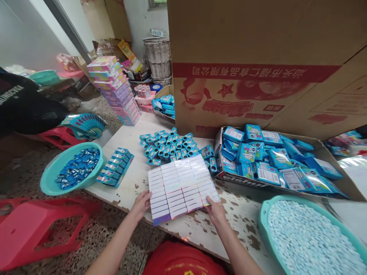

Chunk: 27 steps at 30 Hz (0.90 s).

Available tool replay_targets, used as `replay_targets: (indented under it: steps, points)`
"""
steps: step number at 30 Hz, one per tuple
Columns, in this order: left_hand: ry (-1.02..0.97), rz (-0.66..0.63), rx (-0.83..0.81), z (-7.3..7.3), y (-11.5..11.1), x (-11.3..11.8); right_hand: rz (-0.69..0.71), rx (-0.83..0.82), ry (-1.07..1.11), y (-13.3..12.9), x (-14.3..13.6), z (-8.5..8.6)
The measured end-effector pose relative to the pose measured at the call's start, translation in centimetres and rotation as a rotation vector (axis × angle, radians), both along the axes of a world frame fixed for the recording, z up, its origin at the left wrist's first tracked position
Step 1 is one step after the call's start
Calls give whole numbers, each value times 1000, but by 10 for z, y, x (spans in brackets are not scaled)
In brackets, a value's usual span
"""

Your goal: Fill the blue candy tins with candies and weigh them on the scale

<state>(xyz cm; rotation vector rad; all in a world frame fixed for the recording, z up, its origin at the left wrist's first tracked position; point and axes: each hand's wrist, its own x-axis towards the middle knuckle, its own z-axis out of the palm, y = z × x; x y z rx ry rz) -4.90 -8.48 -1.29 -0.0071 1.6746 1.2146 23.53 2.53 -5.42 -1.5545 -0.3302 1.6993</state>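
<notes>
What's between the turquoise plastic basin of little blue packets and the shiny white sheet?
Small blue rectangular boxes on the worn white tabletop, in the head view.

Sheet point(183, 187) between my left hand point(142, 203) and my right hand point(214, 209), above near part of table point(122, 138). Heap of small boxes point(169, 148) just behind sheet. To left: block of boxes point(114, 168), then basin point(46, 179) with wrapped pieces point(77, 170), its support hard to make out. Stack of packs point(114, 91) at far left corner. To right: tray point(243, 181) of packets point(252, 152) before big carton point(252, 38); tub point(264, 214) of pellets point(312, 233) nearer me.
</notes>
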Motion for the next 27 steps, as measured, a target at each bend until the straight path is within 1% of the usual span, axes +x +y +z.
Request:
replay_targets:
  steps: [3, 7, 9, 11, 12, 13, 14, 15, 16, 17, 18, 19, 20, 21, 22, 23, 24, 25, 26, 27]
  points:
    - [87, -75, 27, 0, 7, -1, 31, -17, -18, -14, 15, 5]
    - [181, -49, 59, 1, 10, 6, 61, -29, -32, -34, 34, 12]
    - [231, -21, 86, 4, 10, 7, 77, -36, -25, -46, 42, 13]
    - [296, 6, 138, 11, 9, 5, 112, -49, -49, -58, 51, 14]
    - [349, 8, 171, 17, 8, 4, 127, -44, -120, -64, 55, 16]
    - [413, -11, 203, 25, 7, 2, 135, -17, -244, -69, 58, 20]
    - [485, -59, 231, 35, 6, 0, 139, 45, -407, -72, 61, 26]
    - [553, -137, 251, 47, 6, 1, 144, 152, -586, -74, 62, 36]
    - [609, -240, 266, 60, 6, 3, 150, 304, -759, -73, 62, 48]
    - [644, -361, 278, 74, 7, 9, 169, 491, -892, -71, 59, 65]
    - [660, -486, 299, 88, 10, 16, 213, 710, -976, -66, 55, 83]
    - [664, -604, 331, 102, 13, 26, 248, 927, -1046, -59, 48, 103]
    - [654, -717, 366, 115, 18, 38, 306, 1109, -1086, -52, 40, 123]
    - [638, -816, 405, 126, 23, 50, 385, 1264, -1089, -44, 32, 141]
    - [629, -890, 443, 136, 29, 60, 501, 1350, -1054, -36, 24, 158]
    - [627, -934, 474, 144, 35, 69, 581, 1361, -1004, -28, 17, 173]
    - [632, -951, 490, 151, 41, 74, 633, 1313, -953, -22, 13, 185]
    - [641, -947, 489, 156, 46, 76, 659, 1222, -910, -16, 10, 194]
    - [647, -934, 474, 160, 51, 74, 643, 1113, -882, -12, 11, 200]
    - [645, -921, 446, 163, 55, 70, 597, 1007, -868, -9, 14, 205]
